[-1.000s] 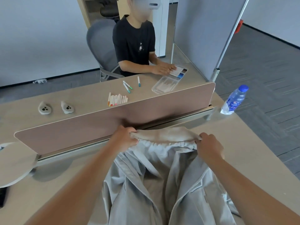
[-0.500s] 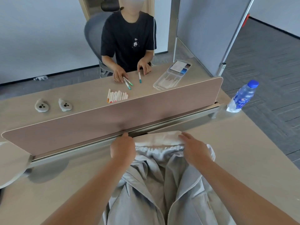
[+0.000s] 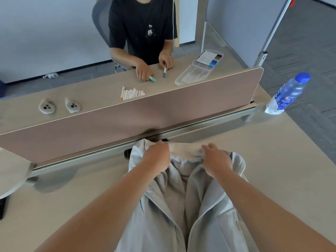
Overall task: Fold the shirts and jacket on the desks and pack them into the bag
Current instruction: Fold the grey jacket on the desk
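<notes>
Grey jacket (image 3: 181, 206), unzipped, lying on desk (image 3: 272, 170); left hand (image 3: 156, 157) and right hand (image 3: 216, 160) each grip its gathered far edge, near the pink divider (image 3: 145, 117).

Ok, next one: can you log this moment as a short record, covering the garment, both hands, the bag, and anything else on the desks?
garment: grey zip jacket, unzipped, spread on the near desk
left hand: grips the jacket's gathered far edge
right hand: grips the same edge, beside the left
fold: not yet folded
bag: not in view
others: water bottle at the desk's right corner; markers beyond the divider
</notes>
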